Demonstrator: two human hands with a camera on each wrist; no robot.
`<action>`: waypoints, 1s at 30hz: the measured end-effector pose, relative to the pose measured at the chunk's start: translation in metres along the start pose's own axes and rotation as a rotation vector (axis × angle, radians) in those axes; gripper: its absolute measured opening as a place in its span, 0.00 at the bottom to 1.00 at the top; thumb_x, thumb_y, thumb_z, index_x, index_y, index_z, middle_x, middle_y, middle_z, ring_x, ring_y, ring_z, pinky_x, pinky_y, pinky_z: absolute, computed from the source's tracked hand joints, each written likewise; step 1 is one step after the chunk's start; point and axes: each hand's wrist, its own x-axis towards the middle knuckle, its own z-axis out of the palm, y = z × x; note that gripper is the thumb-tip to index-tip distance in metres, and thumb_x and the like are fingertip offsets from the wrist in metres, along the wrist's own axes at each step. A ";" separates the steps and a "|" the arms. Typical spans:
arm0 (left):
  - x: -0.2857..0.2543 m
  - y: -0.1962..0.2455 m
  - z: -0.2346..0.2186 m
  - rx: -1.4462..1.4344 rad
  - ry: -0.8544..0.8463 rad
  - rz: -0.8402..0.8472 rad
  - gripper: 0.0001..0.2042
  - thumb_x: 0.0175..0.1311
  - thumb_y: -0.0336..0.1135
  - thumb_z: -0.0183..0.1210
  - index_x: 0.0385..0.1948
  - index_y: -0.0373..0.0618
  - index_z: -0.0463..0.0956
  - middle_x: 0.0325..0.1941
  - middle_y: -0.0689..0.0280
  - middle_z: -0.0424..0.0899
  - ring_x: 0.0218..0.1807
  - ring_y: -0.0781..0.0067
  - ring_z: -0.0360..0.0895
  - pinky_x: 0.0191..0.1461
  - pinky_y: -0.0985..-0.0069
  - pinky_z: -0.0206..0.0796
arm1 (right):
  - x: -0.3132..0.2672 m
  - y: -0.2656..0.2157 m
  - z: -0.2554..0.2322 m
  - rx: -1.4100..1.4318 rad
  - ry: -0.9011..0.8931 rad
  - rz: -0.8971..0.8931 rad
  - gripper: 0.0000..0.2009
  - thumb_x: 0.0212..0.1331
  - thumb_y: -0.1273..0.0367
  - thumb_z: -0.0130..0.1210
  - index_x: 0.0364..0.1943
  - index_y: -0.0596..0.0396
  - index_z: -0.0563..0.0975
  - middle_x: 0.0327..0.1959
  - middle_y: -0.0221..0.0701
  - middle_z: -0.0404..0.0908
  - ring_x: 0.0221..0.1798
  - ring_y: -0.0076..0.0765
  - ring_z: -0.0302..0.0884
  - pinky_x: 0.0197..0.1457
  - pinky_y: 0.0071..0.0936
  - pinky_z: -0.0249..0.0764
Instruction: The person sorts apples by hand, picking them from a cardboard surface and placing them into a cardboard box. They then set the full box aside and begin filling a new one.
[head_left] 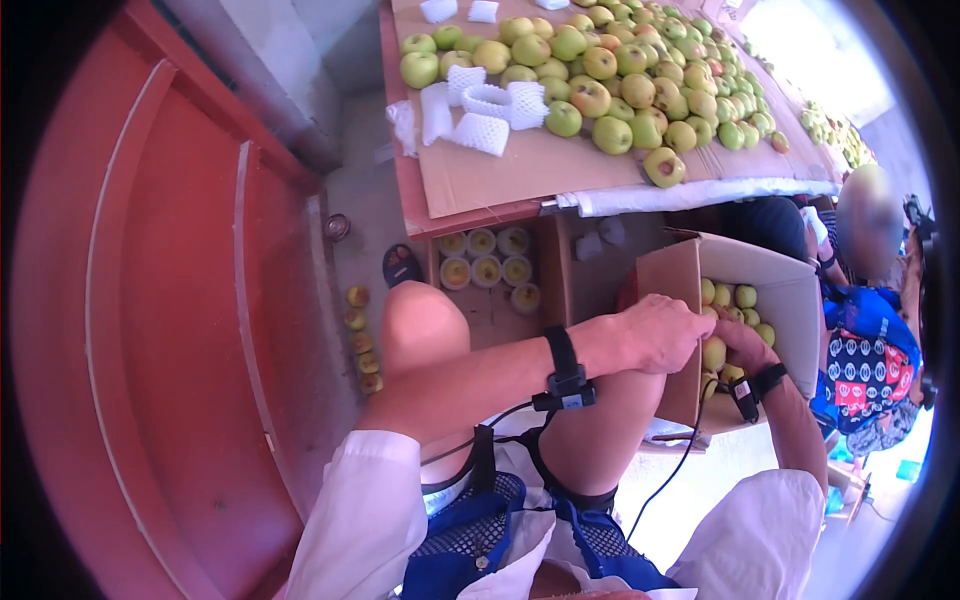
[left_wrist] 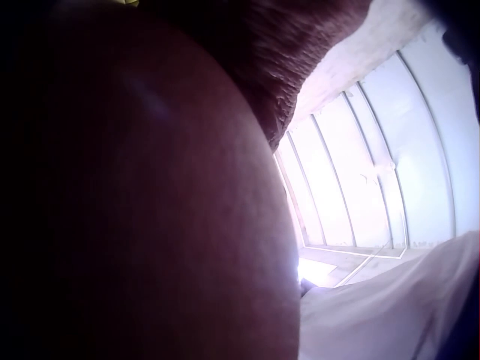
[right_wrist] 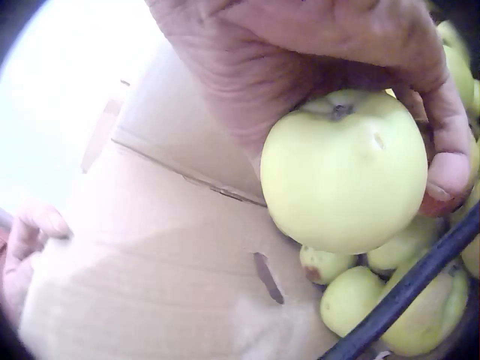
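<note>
A cardboard box with green-yellow apples inside stands at the right in the head view. My right hand is inside it; the right wrist view has this hand gripping a pale green apple, fingers curled round its far side. My left hand is at the box's left wall, and the right wrist view catches its fingers pinching the edge of the cardboard. Dark, close skin fills much of the left wrist view, where any held thing is hidden.
Many apples and white foam nets lie on a cardboard-covered table. Below are a box of round tubs and a row of apples. A person is at the right; a cable hangs near my knee.
</note>
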 end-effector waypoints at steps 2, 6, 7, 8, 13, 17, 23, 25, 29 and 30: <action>-0.002 0.003 -0.005 -0.008 -0.023 -0.017 0.09 0.75 0.34 0.55 0.49 0.44 0.81 0.37 0.46 0.90 0.44 0.38 0.89 0.52 0.47 0.78 | -0.007 -0.008 -0.005 0.073 0.021 0.003 0.35 0.68 0.72 0.64 0.77 0.54 0.62 0.57 0.40 0.83 0.52 0.40 0.89 0.51 0.38 0.90; -0.001 0.004 -0.006 -0.007 -0.037 -0.034 0.09 0.75 0.33 0.55 0.50 0.44 0.80 0.37 0.47 0.90 0.44 0.38 0.88 0.53 0.46 0.78 | -0.045 -0.039 0.005 0.111 0.022 -0.078 0.26 0.69 0.71 0.62 0.68 0.53 0.68 0.53 0.39 0.84 0.50 0.40 0.89 0.51 0.38 0.90; -0.001 0.004 -0.006 -0.011 -0.039 -0.040 0.09 0.75 0.33 0.56 0.50 0.44 0.80 0.37 0.47 0.90 0.44 0.39 0.88 0.53 0.46 0.77 | -0.050 -0.037 0.002 0.113 0.086 -0.148 0.23 0.69 0.68 0.62 0.67 0.51 0.71 0.53 0.39 0.85 0.48 0.40 0.89 0.43 0.38 0.91; -0.001 0.005 -0.007 -0.014 -0.040 -0.046 0.09 0.75 0.33 0.56 0.50 0.44 0.80 0.37 0.47 0.90 0.44 0.39 0.88 0.53 0.46 0.77 | -0.058 -0.039 -0.002 0.119 0.109 -0.151 0.23 0.69 0.67 0.62 0.67 0.51 0.72 0.53 0.40 0.85 0.47 0.40 0.89 0.40 0.38 0.91; -0.002 0.005 -0.008 -0.031 -0.040 -0.043 0.10 0.74 0.32 0.56 0.52 0.44 0.81 0.41 0.46 0.91 0.47 0.39 0.88 0.56 0.46 0.77 | -0.093 -0.046 -0.019 0.227 0.250 -0.301 0.26 0.70 0.61 0.63 0.68 0.53 0.73 0.56 0.44 0.87 0.45 0.42 0.90 0.28 0.38 0.89; -0.003 0.004 -0.008 -0.035 -0.052 -0.059 0.13 0.74 0.32 0.57 0.55 0.44 0.82 0.43 0.46 0.91 0.49 0.38 0.88 0.59 0.46 0.77 | -0.110 -0.056 -0.028 0.318 0.238 -0.483 0.26 0.72 0.60 0.62 0.69 0.57 0.72 0.62 0.48 0.85 0.49 0.45 0.91 0.31 0.39 0.91; -0.003 0.005 -0.009 -0.025 -0.062 -0.061 0.15 0.73 0.32 0.57 0.59 0.44 0.82 0.45 0.44 0.91 0.52 0.36 0.87 0.61 0.46 0.77 | -0.112 -0.120 -0.025 0.385 0.153 -0.622 0.28 0.76 0.59 0.59 0.74 0.58 0.68 0.67 0.49 0.83 0.55 0.51 0.89 0.30 0.41 0.91; -0.004 0.007 -0.011 -0.017 -0.062 -0.065 0.15 0.74 0.32 0.57 0.59 0.44 0.82 0.45 0.45 0.91 0.52 0.36 0.87 0.62 0.46 0.77 | -0.103 -0.151 -0.023 0.335 0.067 -0.641 0.27 0.77 0.60 0.59 0.73 0.58 0.69 0.68 0.49 0.81 0.54 0.50 0.90 0.32 0.42 0.94; -0.006 0.008 -0.012 -0.003 -0.051 -0.052 0.15 0.74 0.32 0.57 0.59 0.44 0.83 0.47 0.46 0.91 0.52 0.37 0.87 0.62 0.47 0.77 | -0.072 -0.209 0.001 0.302 0.018 -0.634 0.25 0.76 0.61 0.61 0.70 0.59 0.71 0.66 0.52 0.82 0.55 0.51 0.90 0.36 0.49 0.96; -0.007 0.006 -0.010 -0.014 -0.021 -0.029 0.14 0.74 0.31 0.56 0.57 0.44 0.83 0.44 0.45 0.91 0.50 0.37 0.87 0.59 0.46 0.77 | -0.059 -0.222 0.000 0.301 -0.030 -0.629 0.25 0.73 0.61 0.64 0.68 0.58 0.72 0.65 0.51 0.83 0.56 0.50 0.90 0.38 0.51 0.96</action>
